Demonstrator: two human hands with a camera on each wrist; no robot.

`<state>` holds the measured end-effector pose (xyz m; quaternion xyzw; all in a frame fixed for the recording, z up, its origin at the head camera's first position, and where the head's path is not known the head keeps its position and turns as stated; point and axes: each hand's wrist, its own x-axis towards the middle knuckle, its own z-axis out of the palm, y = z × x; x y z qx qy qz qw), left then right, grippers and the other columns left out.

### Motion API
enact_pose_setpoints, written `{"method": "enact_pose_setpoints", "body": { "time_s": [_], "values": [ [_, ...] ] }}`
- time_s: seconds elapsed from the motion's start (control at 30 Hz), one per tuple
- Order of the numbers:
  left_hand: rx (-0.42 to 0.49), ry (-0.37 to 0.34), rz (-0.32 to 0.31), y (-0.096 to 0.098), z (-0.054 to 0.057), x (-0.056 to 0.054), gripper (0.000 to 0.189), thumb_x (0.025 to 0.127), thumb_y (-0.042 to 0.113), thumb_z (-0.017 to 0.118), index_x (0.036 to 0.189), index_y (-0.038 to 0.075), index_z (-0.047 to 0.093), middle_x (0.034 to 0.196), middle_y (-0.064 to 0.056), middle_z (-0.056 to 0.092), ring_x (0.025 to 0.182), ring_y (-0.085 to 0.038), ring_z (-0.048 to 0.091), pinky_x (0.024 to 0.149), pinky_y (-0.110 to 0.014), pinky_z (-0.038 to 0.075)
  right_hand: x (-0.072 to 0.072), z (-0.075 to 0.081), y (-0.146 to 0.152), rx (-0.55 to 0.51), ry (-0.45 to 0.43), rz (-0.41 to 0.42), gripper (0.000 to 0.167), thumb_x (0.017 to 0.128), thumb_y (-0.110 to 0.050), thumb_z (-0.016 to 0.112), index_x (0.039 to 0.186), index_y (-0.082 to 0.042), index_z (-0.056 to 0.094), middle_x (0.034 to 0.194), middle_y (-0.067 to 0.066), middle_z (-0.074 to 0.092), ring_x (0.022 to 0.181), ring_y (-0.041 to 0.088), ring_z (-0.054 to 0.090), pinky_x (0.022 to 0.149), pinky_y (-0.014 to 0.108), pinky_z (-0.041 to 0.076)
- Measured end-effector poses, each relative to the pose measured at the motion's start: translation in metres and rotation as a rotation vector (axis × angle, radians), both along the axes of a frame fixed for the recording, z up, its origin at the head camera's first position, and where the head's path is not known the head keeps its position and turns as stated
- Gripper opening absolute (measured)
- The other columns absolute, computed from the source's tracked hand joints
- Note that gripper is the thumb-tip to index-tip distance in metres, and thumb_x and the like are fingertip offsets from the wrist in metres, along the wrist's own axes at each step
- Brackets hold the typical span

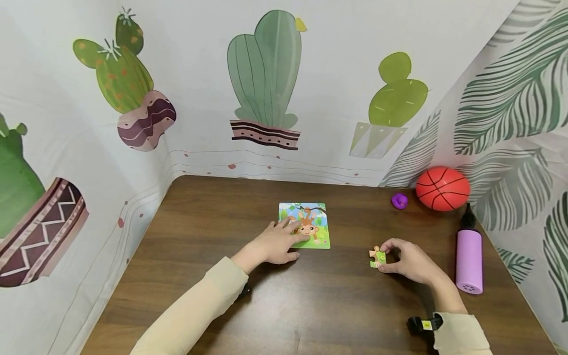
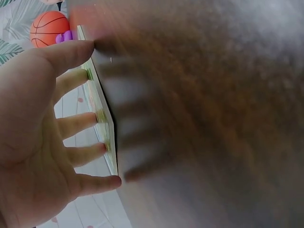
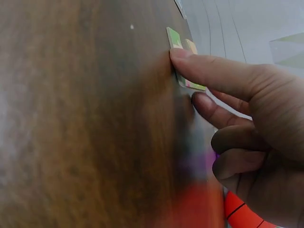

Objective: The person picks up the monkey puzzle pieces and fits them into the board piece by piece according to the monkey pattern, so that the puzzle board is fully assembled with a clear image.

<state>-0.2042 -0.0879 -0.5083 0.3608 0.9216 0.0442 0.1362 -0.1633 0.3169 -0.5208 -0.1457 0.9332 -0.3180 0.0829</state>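
A square puzzle point(image 1: 323, 239) with a hanging monkey on a green and blue ground lies flat on the table. My left hand point(image 1: 277, 242) rests on its left side with fingers spread, hiding part of the picture. In the left wrist view the fingertips of the left hand point(image 2: 33, 128) touch the puzzle's face and edge, and the thumb reaches the table. Further right, my right hand point(image 1: 410, 261) pinches a loose puzzle piece point(image 1: 378, 257), green with orange and tan parts, between thumb and finger. The right wrist view shows the puzzle piece point(image 3: 175, 38) edge-on, close to the tabletop.
Behind the right hand are a purple rubber toy point(image 1: 400, 201) and a red basketball point(image 1: 443, 189). A purple hand pump point(image 1: 469, 261) with a black nozzle lies near the right table edge. A cactus-print cloth point(image 1: 328, 98) hangs behind the brown table point(image 1: 213, 212).
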Motion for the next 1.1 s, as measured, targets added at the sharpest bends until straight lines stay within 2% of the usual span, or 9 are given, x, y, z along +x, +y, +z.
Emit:
{"method": "enact_pose_setpoints", "body": {
  "time_s": [0.17, 0.37, 0.47, 0.63, 0.77, 1.1],
  "values": [
    [-0.010, -0.017, 0.012, 0.000, 0.000, 0.000, 0.060, 0.103, 0.049, 0.060, 0.160, 0.039, 0.042, 0.171, -0.005, 0.022, 0.154, -0.048, 0.014, 0.114, -0.072, 0.026, 0.001, -0.002, 0.000, -0.065, -0.002, 0.002, 0.039, 0.076, -0.026, 0.095, 0.102, -0.017, 0.068, 0.092, -0.004, 0.065, 0.087, 0.016, 0.060, 0.075, 0.030, 0.047],
    [-0.025, -0.020, 0.017, 0.001, 0.000, 0.000, 0.063, 0.103, 0.053, 0.059, 0.161, 0.042, 0.039, 0.172, -0.004, 0.021, 0.155, -0.047, 0.011, 0.113, -0.072, 0.027, 0.002, -0.003, 0.004, -0.203, -0.042, 0.003, 0.038, 0.076, -0.017, 0.095, 0.103, -0.012, 0.069, 0.090, 0.000, 0.069, 0.085, 0.017, 0.064, 0.070, 0.025, 0.049],
    [-0.034, -0.021, 0.019, 0.000, 0.000, 0.000, 0.063, 0.103, 0.054, 0.058, 0.161, 0.042, 0.037, 0.172, -0.003, 0.020, 0.155, -0.047, 0.011, 0.113, -0.072, 0.027, 0.002, -0.004, 0.005, -0.238, -0.039, 0.003, 0.036, 0.076, -0.017, 0.095, 0.101, -0.012, 0.069, 0.088, 0.000, 0.070, 0.081, 0.016, 0.065, 0.067, 0.025, 0.050],
    [-0.041, -0.023, 0.019, 0.000, 0.001, 0.000, 0.063, 0.103, 0.053, 0.058, 0.161, 0.042, 0.037, 0.172, -0.003, 0.019, 0.155, -0.047, 0.011, 0.113, -0.072, 0.028, 0.001, -0.004, 0.003, -0.236, 0.024, 0.014, 0.021, 0.085, -0.013, 0.088, 0.098, -0.014, 0.072, 0.086, -0.003, 0.073, 0.077, 0.011, 0.065, 0.062, 0.025, 0.049],
    [-0.043, -0.020, 0.018, 0.000, 0.001, 0.000, 0.063, 0.103, 0.053, 0.058, 0.161, 0.042, 0.037, 0.172, -0.003, 0.019, 0.155, -0.047, 0.011, 0.113, -0.072, 0.028, -0.002, -0.004, -0.002, -0.221, 0.054, 0.009, 0.011, 0.091, -0.011, 0.082, 0.100, -0.013, 0.075, 0.088, -0.005, 0.075, 0.080, 0.009, 0.068, 0.066, 0.025, 0.052],
    [-0.050, -0.021, 0.020, 0.001, 0.001, 0.000, 0.063, 0.103, 0.054, 0.057, 0.161, 0.043, 0.037, 0.172, -0.003, 0.019, 0.155, -0.046, 0.011, 0.113, -0.071, 0.028, -0.014, -0.004, -0.032, -0.258, 0.037, -0.041, 0.009, 0.092, -0.011, 0.081, 0.101, -0.011, 0.078, 0.089, -0.001, 0.075, 0.080, 0.010, 0.068, 0.068, 0.025, 0.054]
  ]
}}
